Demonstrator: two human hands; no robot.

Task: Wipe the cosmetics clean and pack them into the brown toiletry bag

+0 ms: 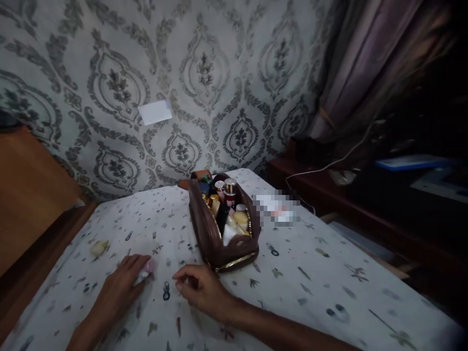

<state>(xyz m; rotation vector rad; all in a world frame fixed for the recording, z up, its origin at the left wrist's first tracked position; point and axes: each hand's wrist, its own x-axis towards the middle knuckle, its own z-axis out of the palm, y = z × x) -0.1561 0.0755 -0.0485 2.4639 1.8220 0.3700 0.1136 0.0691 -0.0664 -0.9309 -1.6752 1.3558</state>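
My left hand (126, 280) is closed around a small pink and white item (148, 268) low over the patterned white cloth. My right hand (203, 290) is just in front of a brown leather bag (204, 229), its fingers curled with a gap between thumb and forefinger and nothing seen between them. The bag stands unzipped, filled with several bottles, jars and tubes, among them a silver-capped bottle (230, 186) and a white tube (229, 235). A small yellowish item (99, 248) lies on the cloth beyond my left hand.
A partly blurred white packet (280, 207) lies right of the bag. An orange-brown panel (32, 195) stands at the left. At the right are a dark red table (321, 195), a white cable (329, 165) and a blue-edged object (411, 163). Patterned wallpaper rises behind.
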